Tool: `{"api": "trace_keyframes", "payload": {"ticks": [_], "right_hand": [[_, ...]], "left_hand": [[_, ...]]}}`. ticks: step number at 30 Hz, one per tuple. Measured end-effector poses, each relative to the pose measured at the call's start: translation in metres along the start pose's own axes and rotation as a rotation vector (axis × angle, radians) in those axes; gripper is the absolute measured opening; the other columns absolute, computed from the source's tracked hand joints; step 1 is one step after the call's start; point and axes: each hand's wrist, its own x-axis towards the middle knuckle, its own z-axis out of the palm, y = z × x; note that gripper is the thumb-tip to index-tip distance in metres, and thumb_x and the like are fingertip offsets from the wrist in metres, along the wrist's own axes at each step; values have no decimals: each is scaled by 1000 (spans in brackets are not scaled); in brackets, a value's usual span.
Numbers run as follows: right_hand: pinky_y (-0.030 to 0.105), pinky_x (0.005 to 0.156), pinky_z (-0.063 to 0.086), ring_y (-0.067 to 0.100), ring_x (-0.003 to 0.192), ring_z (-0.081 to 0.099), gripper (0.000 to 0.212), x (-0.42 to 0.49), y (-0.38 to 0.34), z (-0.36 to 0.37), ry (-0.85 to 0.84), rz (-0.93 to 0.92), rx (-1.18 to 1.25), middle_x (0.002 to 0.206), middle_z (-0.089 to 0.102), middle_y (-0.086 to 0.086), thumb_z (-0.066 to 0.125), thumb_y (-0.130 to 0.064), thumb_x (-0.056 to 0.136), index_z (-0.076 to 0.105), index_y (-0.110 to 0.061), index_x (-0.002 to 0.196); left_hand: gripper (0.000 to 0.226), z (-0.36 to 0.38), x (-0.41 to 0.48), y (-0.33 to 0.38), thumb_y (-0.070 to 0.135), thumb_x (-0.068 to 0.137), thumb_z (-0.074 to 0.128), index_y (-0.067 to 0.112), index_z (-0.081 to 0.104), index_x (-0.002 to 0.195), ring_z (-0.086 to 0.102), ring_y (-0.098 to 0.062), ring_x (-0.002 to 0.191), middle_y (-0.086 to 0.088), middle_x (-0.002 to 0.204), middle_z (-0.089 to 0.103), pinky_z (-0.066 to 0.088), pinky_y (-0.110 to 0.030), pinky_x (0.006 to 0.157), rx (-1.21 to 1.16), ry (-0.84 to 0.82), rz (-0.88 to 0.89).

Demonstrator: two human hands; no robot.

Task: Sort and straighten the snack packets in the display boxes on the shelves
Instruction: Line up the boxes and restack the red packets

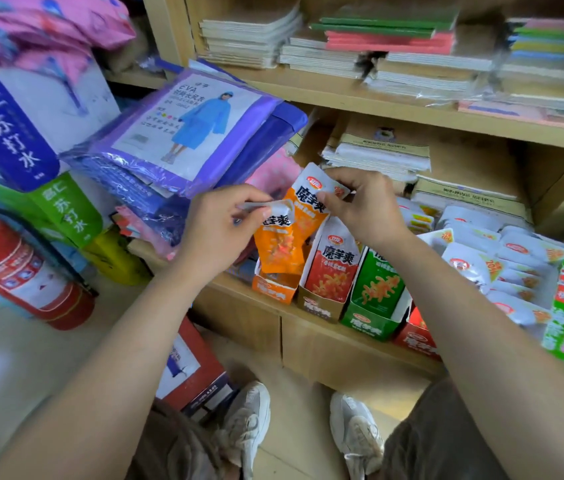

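Step in hand: straightening the orange stock.

- Left hand point(218, 226): fingers point(246, 199) pinching the bent top of the front orange packet point(277, 247).
- Right hand point(363, 209): pinching the taller orange packet point(308, 206), at one o'clock of the first.
- Both packets hang over the orange display box point(273, 291), at the left end of the shelf point(228, 282).

Next move, likely: seat them upright in that box, tops level.

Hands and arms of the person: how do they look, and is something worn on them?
The left hand and right hand are bare: no glove, ring or watch shows. The left arm and right arm are uncovered, with no sleeve in view.
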Motion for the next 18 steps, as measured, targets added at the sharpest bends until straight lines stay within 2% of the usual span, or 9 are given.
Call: {"api": "trace_keyframes", "payload": {"ticks": [2,5,6,8,11,14,16,18], "right_hand": [[42,78,57,16,89,70,30,-1,-3,-2,15,-28,-21,106,75,-1,70,-19,90,72,-19,120],[18,70,47,3,75,57,31,2,-5,-10,76,-109,-69,91,67,-10,68,-13,92,72,-18,122],[14,68,43,3,70,52,32,2,-5,-10,56,-132,-103,86,62,-13,68,-11,92,72,-18,123],[20,71,46,4,70,52,34,0,-5,-2,-68,-146,-166,85,65,-8,67,-8,92,71,-18,124],[33,80,53,18,84,67,40,-5,-3,9,-254,-88,-185,100,75,9,66,-3,92,68,-20,128],[32,87,55,17,89,67,47,-5,-1,-4,-196,36,-71,103,73,4,60,5,90,64,-16,132],[33,83,56,17,85,66,43,-8,6,-19,-90,27,-136,97,71,1,62,5,87,68,-13,126],[43,79,57,23,85,66,33,-15,12,-30,-53,-24,-275,93,72,3,69,0,84,74,-12,115]], "left_hand": [[11,4,2,3,14,88,73,14,77,99,72,-8,81,7,90,74,60,-37,75,96,36,91],[11,0,3,6,14,88,73,11,78,97,71,-13,80,3,89,74,59,-37,72,156,101,194],[10,-1,3,5,14,88,74,11,78,97,71,-12,80,2,89,74,58,-36,72,173,115,216],[9,-1,3,2,14,88,75,12,78,96,69,-13,80,2,88,75,57,-35,73,201,108,249],[10,8,2,-8,15,87,77,15,79,97,69,-11,80,3,90,75,59,-37,73,198,-23,207],[16,24,-2,-16,12,85,78,18,79,99,69,-10,81,2,95,76,59,-37,75,264,-160,104],[23,33,-3,-21,8,83,79,18,78,104,70,-17,87,0,101,75,58,-36,77,336,-162,79],[36,39,-3,-25,11,80,81,21,74,114,64,-22,100,2,110,70,55,-35,75,481,-129,96]]}}
